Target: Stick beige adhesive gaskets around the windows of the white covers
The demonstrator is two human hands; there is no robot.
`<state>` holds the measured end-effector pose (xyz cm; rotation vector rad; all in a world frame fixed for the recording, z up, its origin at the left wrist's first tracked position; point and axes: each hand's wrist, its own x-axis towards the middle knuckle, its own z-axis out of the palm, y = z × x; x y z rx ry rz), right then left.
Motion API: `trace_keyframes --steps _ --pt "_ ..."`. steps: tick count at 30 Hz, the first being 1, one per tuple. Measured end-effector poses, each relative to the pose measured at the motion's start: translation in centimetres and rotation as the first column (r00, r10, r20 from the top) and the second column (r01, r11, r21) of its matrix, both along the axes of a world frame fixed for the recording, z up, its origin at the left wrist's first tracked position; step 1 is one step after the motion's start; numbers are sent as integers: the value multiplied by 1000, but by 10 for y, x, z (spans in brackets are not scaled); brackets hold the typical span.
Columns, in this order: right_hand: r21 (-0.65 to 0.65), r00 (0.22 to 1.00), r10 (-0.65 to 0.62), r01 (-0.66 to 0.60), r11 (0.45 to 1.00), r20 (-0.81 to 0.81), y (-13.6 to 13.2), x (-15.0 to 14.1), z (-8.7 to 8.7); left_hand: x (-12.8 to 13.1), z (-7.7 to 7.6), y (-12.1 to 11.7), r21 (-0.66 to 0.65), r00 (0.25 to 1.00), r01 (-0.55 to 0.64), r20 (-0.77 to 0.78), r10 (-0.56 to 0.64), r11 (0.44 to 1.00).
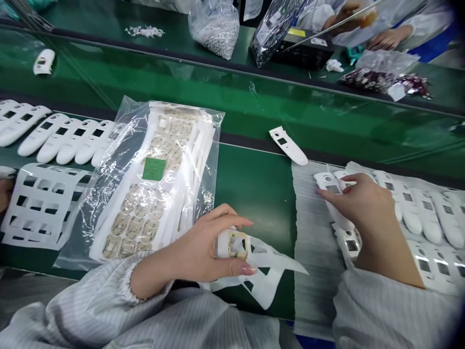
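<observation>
My left hand curls round a white backing sheet with square cut-outs. One tan, frame-shaped sticker shows on that sheet between thumb and fingers. To the right, my right hand pinches the upper part of a white plastic housing with a small window, at the left end of a row. Its lower end lies partly behind the hand. Just below sits another white housing, partly covered by my wrist.
A clear bag of sticker sheets lies left of my left hand. White housings stand in rows on foam sheet; a loose housing lies behind. More housings and a cut-out sheet are left. A co-worker's hands show across the line.
</observation>
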<state>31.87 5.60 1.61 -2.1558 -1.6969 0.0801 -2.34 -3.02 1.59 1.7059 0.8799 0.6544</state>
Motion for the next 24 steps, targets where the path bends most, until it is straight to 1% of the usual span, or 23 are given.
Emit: trace_keyframes --steps 2,3,4,7,9,10,12,13,14,15,16,17,18,19,21,24 --pt "-41 1000 21 -21 999 7 -2 -24 7 0 0 -1 -7 999 22 -33 -23 1000" --pt "-57 999 35 -35 998 0 -4 -39 7 1 0 -2 3 999 22 -48 -22 1000" --pt "-82 998 62 -63 995 -22 -5 -55 5 1 -1 -2 21 998 19 -62 -17 1000" --pt "-143 981 170 -182 973 -96 -12 -100 -8 2 -4 -2 85 997 -6 -76 12 996" --pt "-134 975 195 -209 969 -110 -20 -120 -13 3 -5 -3 111 998 -37 -55 43 993" --pt "-119 975 194 -207 971 -110 -26 -126 -11 3 -6 -3 119 997 -55 -40 60 991" --pt "-80 966 219 -231 970 -141 -43 -133 0 2 -6 -5 146 996 -86 -10 88 985" --pt "-60 949 262 -276 959 -178 -53 -134 8 3 -7 -6 170 995 -97 5 97 981" --pt "-41 886 377 -402 915 -271 -64 -134 17 3 -7 -7 201 994 -108 24 106 973" --pt "-5 793 496 -532 847 -354 -75 -134 25 3 -7 -9 243 992 -123 49 114 962" --pt "31 712 577 -618 785 -400 -85 -134 32 4 -8 -11 295 990 -138 78 120 945" --pt "65 650 630 -673 737 -425 -95 -135 37 5 -9 -13 351 986 -161 106 131 923" --pt "97 615 663 -698 710 -426 -103 -136 41 5 -9 -14 401 981 -184 129 143 897" --pt "119 610 677 -701 703 -412 -109 -138 43 6 -10 -16 444 977 -205 146 155 872" --pt "159 633 681 -679 717 -368 -118 -141 43 6 -12 -17 506 972 -229 167 166 831" --pt "246 654 689 -645 723 -312 -122 -146 40 4 -11 -15 569 979 -187 171 107 801"
